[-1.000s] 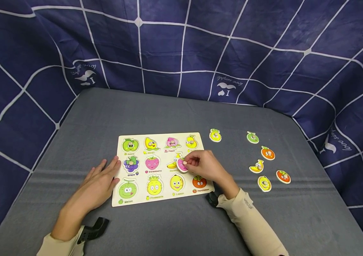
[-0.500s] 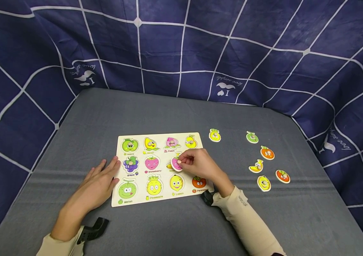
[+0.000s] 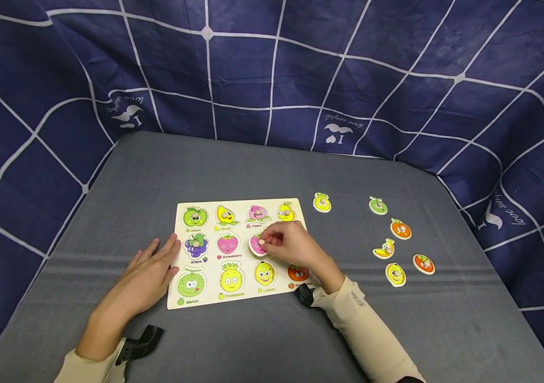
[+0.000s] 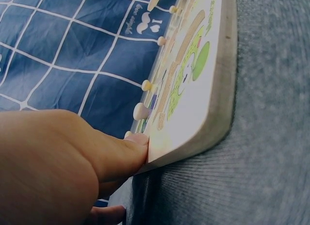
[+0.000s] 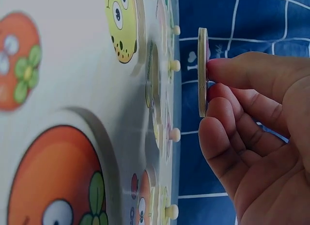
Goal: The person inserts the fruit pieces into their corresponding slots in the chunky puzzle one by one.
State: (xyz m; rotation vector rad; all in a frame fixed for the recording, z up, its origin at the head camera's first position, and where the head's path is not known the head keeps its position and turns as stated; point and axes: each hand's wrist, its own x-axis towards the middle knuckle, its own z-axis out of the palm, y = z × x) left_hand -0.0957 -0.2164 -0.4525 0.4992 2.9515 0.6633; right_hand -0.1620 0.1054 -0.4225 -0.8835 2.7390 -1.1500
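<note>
My right hand pinches a pink fruit puzzle piece by its knob. The right wrist view has this piece edge-on, a little above the board; fingers and angle hide part of its picture. In the head view it covers the banana picture, right of the strawberry recess. My left hand lies along the left edge of the cream fruit puzzle board, fingers extended, thumb at the board's edge. Knobbed pieces fill the top row, including the apple, and the grape sits below.
Loose knobbed pieces lie right of the board on the grey cloth: pineapple, melon, orange, banana, lemon and persimmon. A blue checked curtain rises behind the table.
My right hand has carried the pink piece leftward across the board, from the banana picture's right side towards the strawberry recess. The left hand has stayed in place.
</note>
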